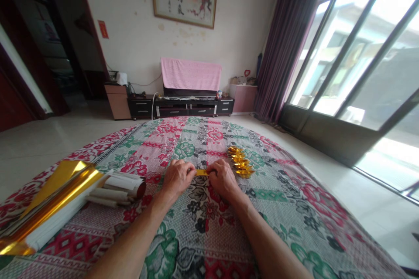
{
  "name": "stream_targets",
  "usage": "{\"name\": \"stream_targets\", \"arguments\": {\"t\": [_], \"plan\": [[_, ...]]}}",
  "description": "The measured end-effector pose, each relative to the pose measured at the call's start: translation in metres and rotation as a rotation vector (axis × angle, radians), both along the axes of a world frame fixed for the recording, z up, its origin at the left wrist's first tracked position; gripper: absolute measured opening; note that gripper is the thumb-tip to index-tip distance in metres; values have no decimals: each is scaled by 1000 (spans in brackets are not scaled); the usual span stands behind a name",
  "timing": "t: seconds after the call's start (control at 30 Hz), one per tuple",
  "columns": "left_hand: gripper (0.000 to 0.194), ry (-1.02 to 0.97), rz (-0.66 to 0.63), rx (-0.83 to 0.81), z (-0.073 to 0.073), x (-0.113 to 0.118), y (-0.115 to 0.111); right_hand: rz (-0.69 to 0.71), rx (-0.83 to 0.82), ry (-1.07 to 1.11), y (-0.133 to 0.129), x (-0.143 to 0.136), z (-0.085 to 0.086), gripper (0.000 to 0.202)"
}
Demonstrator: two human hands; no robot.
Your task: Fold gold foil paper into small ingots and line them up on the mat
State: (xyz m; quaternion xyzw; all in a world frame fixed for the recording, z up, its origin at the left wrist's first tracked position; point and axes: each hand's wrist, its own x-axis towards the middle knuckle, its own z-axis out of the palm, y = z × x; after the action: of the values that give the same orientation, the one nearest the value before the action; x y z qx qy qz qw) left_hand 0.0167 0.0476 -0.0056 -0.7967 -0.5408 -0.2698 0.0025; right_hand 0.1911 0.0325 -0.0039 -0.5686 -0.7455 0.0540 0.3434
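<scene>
While left hand (178,177) and right hand (224,178) pinch opposite ends, gold strip (202,172) spans gap over cloth (183,150). Probably light, thin, slick, easily creased; best held at ends, fingertips only.

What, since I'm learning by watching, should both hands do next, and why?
Perhaps press a crease into the gold strip: the left hand and right hand pinch its opposite ends, and shaped gold pieces lie beside the right hand.
</scene>
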Motion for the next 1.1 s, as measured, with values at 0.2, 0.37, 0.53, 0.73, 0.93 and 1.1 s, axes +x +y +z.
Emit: {"name": "stream_targets", "arguments": {"t": [0.2, 0.37, 0.53, 0.73, 0.93, 1.1], "plan": [[16, 19, 21, 16, -1, 1, 0, -143, 39, -52, -6, -13, 1, 21], [15, 4, 20, -3, -2, 0, 3, -211, 2, -69, -5, -17, -1, 16], [16, -9, 31, -30, -2, 0, 3, -122, -30, -61, 1, -10, 0, 7], [20, 29, 123, 9, 2, 8, -4, -120, 0, -85, 1, -10, -2, 11], [28, 48, 176, 39, 4, 18, -10, -134, 12, -95, -2, -12, -2, 10], [16, 41, 142, -22, 3, 11, -2, -103, -11, -79, -1, -10, 0, 16]]}}
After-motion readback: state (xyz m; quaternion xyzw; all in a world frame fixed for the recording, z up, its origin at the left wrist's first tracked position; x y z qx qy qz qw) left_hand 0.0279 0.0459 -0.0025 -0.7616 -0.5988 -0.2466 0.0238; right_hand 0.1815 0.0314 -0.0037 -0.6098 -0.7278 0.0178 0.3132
